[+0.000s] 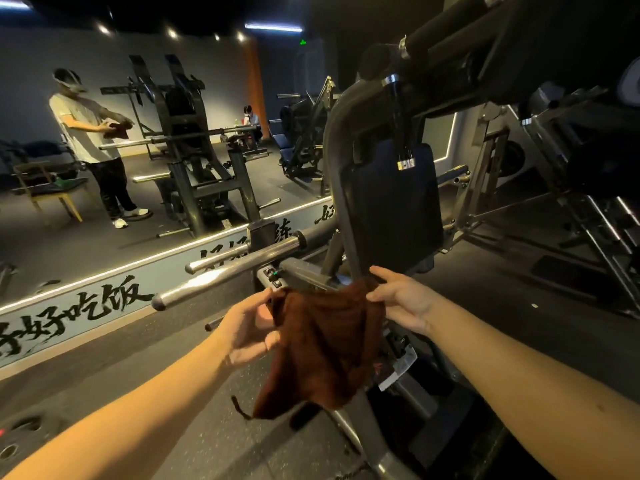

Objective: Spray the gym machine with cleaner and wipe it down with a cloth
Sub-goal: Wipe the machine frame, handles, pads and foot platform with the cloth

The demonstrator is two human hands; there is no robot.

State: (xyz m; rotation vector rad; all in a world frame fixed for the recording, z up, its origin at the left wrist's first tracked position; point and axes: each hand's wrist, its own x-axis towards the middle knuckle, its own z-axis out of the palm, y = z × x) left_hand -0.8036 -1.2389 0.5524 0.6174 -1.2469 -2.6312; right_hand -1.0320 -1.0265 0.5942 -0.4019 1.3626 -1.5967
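A dark brown cloth [322,355] hangs between my two hands in front of the gym machine. My left hand [251,327] pinches its upper left corner. My right hand [398,299] pinches the upper right corner, close to the machine's curved grey frame tube [337,188]. The machine has a dark blue back pad [391,209], black foam rollers [450,22] overhead and chrome weight pegs [242,265] sticking out to the left. No spray bottle is in view.
A wall mirror [121,150] on the left reflects a person holding the cloth, more machines and a wooden chair. Below it runs a painted wall strip with black characters [104,303]. Another machine frame [588,220] stands at the right. Dark rubber floor [207,427] lies below my arms.
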